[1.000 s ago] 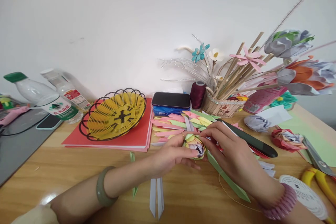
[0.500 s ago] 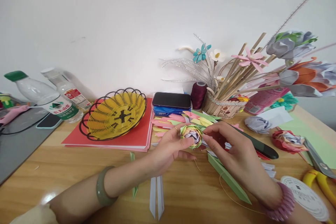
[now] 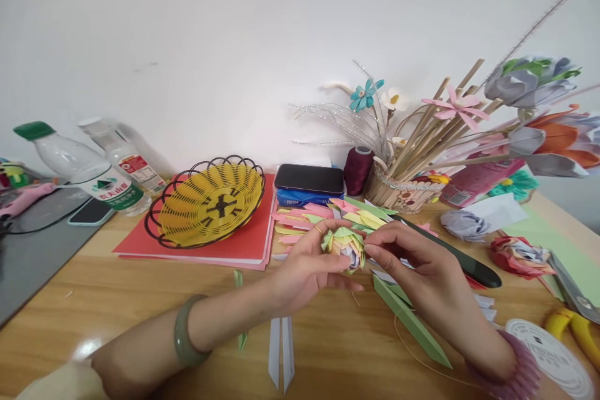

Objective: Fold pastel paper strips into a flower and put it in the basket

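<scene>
white, plain wall point(image 3: 210, 25) at the back, w/ a light-brown wooden tabletop point(image 3: 159, 312) in front of it. left of centre, a flat stack of red & white paper sheets point(image 3: 135, 239), & on that a yellow woven oval basket w/ a black looped rim point(image 3: 210, 206). clear plastic bottle w/ a green cap point(image 3: 89, 169) just beside the stack. on the right, a small slatted wood basket point(image 3: 398, 194) crammed w/ beige sticks & craft flowers. person's left hand point(image 3: 309, 269) & right hand point(image 3: 412, 262) meet nr centre, above the tabletop. just behind them, a pile of folded pink, yellow & green paper strips point(image 3: 300, 215); behind that, a black flat phone point(image 3: 309, 179) on top of a blue packet point(image 3: 300, 198). dark-red thread spool point(image 3: 359, 170) stands b/w phone & slatted basket. b/w the hands, off the tabletop: a round folded-paper flower, green-yellow outside, pale violet-white at its heart point(image 3: 344, 250). left fingers grasp it, thumb across its front; right thumb & forefinger pinch its right edge. can't tell if thread's caught there too. thin tan string point(image 3: 422, 356) curves on the tabletop nr the right wrist.
</scene>
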The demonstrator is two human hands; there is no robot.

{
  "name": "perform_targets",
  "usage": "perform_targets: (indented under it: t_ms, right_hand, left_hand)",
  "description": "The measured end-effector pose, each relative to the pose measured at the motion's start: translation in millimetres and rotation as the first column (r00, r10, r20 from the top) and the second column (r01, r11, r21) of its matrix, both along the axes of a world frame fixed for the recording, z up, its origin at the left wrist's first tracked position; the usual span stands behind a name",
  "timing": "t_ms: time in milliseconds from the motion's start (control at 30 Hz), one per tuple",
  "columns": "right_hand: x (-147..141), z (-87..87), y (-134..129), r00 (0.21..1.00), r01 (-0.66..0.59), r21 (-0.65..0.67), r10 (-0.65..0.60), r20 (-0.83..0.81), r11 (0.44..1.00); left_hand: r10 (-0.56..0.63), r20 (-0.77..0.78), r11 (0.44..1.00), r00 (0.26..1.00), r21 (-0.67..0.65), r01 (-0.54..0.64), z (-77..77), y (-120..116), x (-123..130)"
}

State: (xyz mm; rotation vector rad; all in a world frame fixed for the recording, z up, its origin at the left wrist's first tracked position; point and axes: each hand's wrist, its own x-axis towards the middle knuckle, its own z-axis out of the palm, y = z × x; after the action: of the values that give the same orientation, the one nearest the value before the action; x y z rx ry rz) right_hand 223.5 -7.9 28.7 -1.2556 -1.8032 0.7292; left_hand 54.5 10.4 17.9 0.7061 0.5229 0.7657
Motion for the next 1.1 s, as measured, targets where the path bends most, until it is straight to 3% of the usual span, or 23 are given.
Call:
perform_targets:
  t_ms: [200, 300, 433, 567, 667, 767, 967, 1100]
  right_hand:
    - [-2.5, 6.0, 0.8, 0.989, -0.077, -0.173, 0.053, -0.137, 0.982]
    - [-4.2, 5.0, -0.2, 0.993, -0.028, -0.156, 0.009, -0.12, 0.987]
    - [-5.2, -1.6, -3.5, 0.992, 0.129, 0.146, -0.127, -0.023, 0.981]
    - [-2.9, -8.7, -8.9, 0.962, 0.111, 0.514, -0.222, 0.159, 0.85]
    - [0.4, -13.8, -10.9, 0.933, 0.015, 0.637, -0.24, 0.268, 0.771]
    - [3.8, -18.3, -10.4, 0.909, -0.039, 0.667, -0.252, 0.333, 0.744]
    - [3.3, -17.4, -7.7, 0.896, -0.002, 0.655, -0.29, 0.336, 0.755]
    - [-1.5, -9.6, -5.7, 0.966, 0.025, 0.464, -0.141, 0.218, 0.885]
  left_hand:
    - [-0.027, 0.018, 0.999, 0.999, 0.028, 0.027, 2.4, -1.3, 1.5]
    - [-0.023, 0.013, 0.999, 1.0, 0.023, 0.023, 3.9, -1.8, 2.0]
    - [0.0, 0.019, 1.0, 1.0, 0.004, 0.0, 4.8, -2.2, 2.2]
    - [0.023, -0.005, 1.0, 1.0, 0.013, -0.023, 3.2, -2.3, 1.5]
    - [0.029, -0.027, 0.999, 0.999, 0.018, -0.028, 1.8, -2.4, 1.1]
    - [0.029, -0.037, 0.999, 0.999, 0.021, -0.028, 1.7, -2.8, 1.3]
    - [0.011, -0.021, 1.0, 1.0, 0.014, -0.01, 3.4, -3.9, 1.8]
    - [-0.001, -0.029, 1.0, 1.0, 0.008, 0.001, 3.2, -3.9, 2.1]
